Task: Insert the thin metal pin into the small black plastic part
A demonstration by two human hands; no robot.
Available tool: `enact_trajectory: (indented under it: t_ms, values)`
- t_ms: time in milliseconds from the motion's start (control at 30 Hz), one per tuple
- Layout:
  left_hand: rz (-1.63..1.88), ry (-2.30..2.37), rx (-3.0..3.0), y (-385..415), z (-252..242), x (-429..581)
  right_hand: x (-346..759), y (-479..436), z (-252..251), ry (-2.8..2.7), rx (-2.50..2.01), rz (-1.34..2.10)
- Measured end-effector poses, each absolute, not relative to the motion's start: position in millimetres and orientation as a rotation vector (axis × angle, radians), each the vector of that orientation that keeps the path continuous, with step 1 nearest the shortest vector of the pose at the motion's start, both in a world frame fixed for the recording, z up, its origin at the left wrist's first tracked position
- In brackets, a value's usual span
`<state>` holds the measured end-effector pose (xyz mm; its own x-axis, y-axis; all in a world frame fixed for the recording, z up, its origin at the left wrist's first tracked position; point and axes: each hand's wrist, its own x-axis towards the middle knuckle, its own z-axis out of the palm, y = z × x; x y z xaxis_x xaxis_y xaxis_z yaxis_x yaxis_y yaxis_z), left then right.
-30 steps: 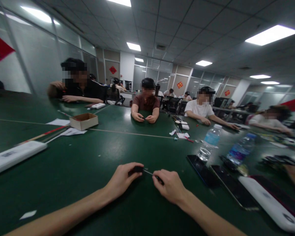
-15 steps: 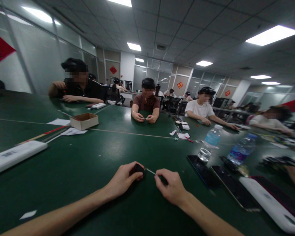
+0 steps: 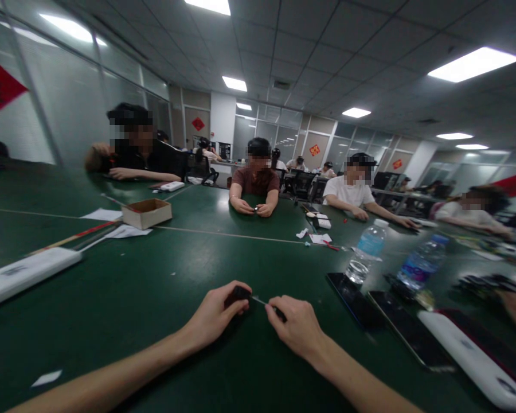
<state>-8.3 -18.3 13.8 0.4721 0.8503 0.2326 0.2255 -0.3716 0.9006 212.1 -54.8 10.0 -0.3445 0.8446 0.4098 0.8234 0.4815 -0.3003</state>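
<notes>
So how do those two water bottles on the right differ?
The left bottle has a white cap and pale blue label; the right bottle has a bluish cap and darker label. The left bottle seems nearly empty; the right bottle's level is unclear. Both are clear plastic, standing on the green table.

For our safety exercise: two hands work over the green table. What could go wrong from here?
The thin silvery rod, spanning left hand and right hand, might bend or prick a finger. The small black part, if dropped, could be hard to spot on the dark green table.
</notes>
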Motion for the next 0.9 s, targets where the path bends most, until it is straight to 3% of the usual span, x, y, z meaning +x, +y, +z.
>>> enact_trajectory:
  t_ms: [900]
  values:
    - [0.873,0.941,1.901,-18.0,13.0,-8.2,216.2,-56.2,6.6,-2.392,-1.322,-0.125]
